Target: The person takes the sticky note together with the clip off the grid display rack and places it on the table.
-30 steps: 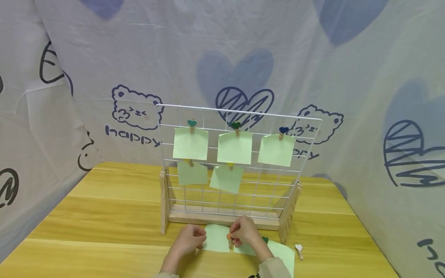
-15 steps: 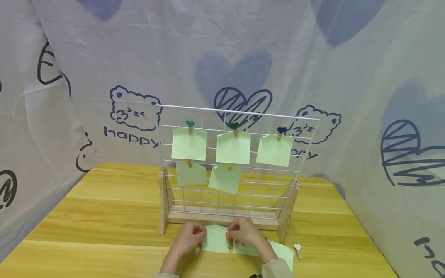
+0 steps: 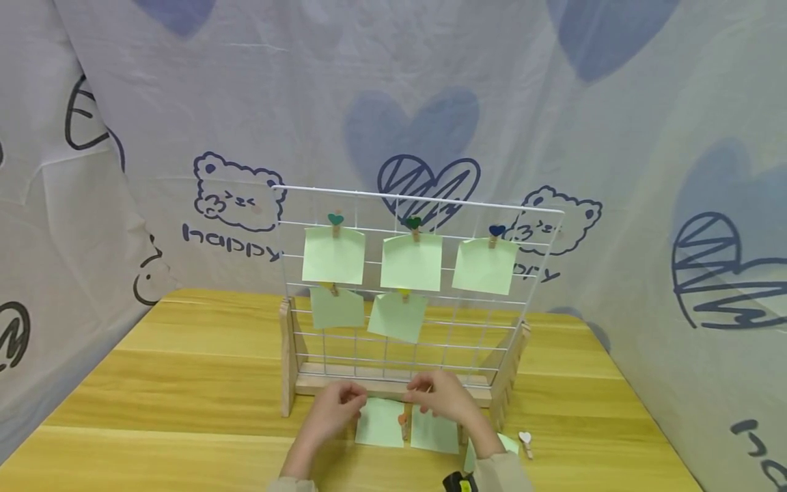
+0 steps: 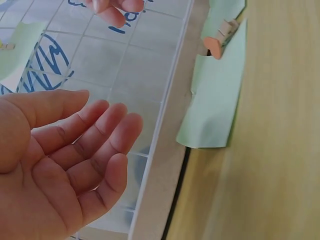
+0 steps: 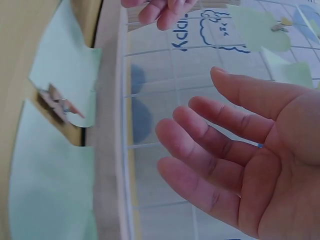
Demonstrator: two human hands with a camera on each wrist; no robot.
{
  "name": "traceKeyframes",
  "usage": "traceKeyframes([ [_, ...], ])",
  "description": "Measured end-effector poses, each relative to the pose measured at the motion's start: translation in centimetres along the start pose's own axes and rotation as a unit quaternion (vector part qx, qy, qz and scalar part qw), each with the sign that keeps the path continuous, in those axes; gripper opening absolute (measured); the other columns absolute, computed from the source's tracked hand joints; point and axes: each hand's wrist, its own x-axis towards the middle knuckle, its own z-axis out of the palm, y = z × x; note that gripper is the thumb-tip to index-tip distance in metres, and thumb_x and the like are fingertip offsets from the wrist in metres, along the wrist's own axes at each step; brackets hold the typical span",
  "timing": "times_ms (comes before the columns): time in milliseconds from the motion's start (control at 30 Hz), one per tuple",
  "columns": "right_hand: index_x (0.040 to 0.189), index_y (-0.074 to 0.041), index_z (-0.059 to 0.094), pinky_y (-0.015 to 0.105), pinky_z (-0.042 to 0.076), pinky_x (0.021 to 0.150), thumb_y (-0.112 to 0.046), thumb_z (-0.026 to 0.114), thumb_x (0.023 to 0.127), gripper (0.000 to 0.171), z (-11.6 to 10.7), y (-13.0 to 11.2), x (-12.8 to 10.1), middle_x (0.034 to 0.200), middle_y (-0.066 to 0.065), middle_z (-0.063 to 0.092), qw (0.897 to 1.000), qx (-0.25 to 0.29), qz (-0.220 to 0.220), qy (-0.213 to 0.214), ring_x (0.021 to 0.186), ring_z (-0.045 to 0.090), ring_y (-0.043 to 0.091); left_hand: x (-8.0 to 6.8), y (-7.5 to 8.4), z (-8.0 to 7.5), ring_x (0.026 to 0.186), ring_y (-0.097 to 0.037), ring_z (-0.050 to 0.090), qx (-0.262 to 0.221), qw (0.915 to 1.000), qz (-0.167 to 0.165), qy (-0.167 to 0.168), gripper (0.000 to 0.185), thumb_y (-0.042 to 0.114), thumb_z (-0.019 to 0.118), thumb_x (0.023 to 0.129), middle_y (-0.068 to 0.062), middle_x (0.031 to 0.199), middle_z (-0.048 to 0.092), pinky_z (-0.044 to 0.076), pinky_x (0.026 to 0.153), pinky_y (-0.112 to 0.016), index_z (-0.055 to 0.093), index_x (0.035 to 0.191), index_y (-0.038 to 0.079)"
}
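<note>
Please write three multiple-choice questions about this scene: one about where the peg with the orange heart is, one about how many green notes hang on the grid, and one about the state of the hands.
1. Where is the wooden peg with the orange heart?
A. on the grid
B. on the wooden table, between two green notes
C. in a hand

2. How many pale green paper notes hang on the white wire grid?
A. three
B. five
C. seven

3. How are the left hand and right hand?
A. open, empty
B. gripping pegs
C. fists

Key: B, the head view shows it lying there; B, three above and two below; A, both wrist views show relaxed, empty fingers.
</note>
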Motion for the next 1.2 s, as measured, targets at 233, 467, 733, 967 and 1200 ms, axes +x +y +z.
traceKeyframes([
  [233,0.097,0.004,0.062,0.030,0.048,0.049,-0.017,0.059,0.087,0.024,-1.1,-0.8,-0.2,0.077,0.004,0.060,1.000,0.002,-0.004,0.011,0.058,0.057,0.019,0.4,0.7,-0.1,0.064,-0.020,0.058,0.010,0.9998,0.016,-0.006,0.014,0.003,0.056,0.085,-0.014,0.080,0.061,0.049,0.058,-0.028,0.059,0.092,-0.009],
  [467,0.097,0.006,0.061,0.029,0.048,0.052,-0.017,0.059,0.086,0.025,-2.1,-2.0,-0.2,0.079,0.007,0.061,0.999,0.012,-0.019,0.031,0.062,0.058,0.029,0.9,1.7,-0.3,0.062,-0.016,0.055,0.020,0.9991,0.036,-0.003,0.014,0.004,0.056,0.086,-0.012,0.078,0.061,0.046,0.054,-0.024,0.060,0.092,-0.008],
  [733,0.092,0.003,0.064,0.023,0.044,0.045,-0.014,0.060,0.086,0.018,-2.7,-3.4,-0.3,0.073,0.004,0.062,0.995,-0.010,-0.051,0.084,0.055,0.054,0.012,1.5,2.6,-0.5,0.068,-0.019,0.058,0.012,0.9988,0.046,-0.016,0.016,0.008,0.055,0.087,-0.012,0.082,0.063,0.048,0.060,-0.030,0.062,0.095,-0.005],
  [967,0.091,0.001,0.065,0.024,0.045,0.051,-0.011,0.060,0.085,0.014,-3.2,-4.6,0.0,0.074,0.002,0.061,0.991,-0.031,-0.064,0.114,0.058,0.056,0.018,1.8,3.9,-0.5,0.074,-0.016,0.055,0.045,0.9978,0.048,0.004,0.015,0.012,0.056,0.088,-0.006,0.083,0.062,0.046,0.060,-0.029,0.063,0.094,0.000],
  [1200,0.088,-0.001,0.065,0.023,0.045,0.051,-0.012,0.060,0.085,0.012,-3.7,-5.7,0.3,0.071,0.000,0.060,0.985,-0.060,-0.078,0.144,0.056,0.054,0.011,2.2,5.0,-0.8,0.075,-0.017,0.055,0.062,0.9961,0.061,0.016,0.016,0.013,0.056,0.088,-0.004,0.084,0.063,0.046,0.061,-0.029,0.064,0.095,0.000],
])
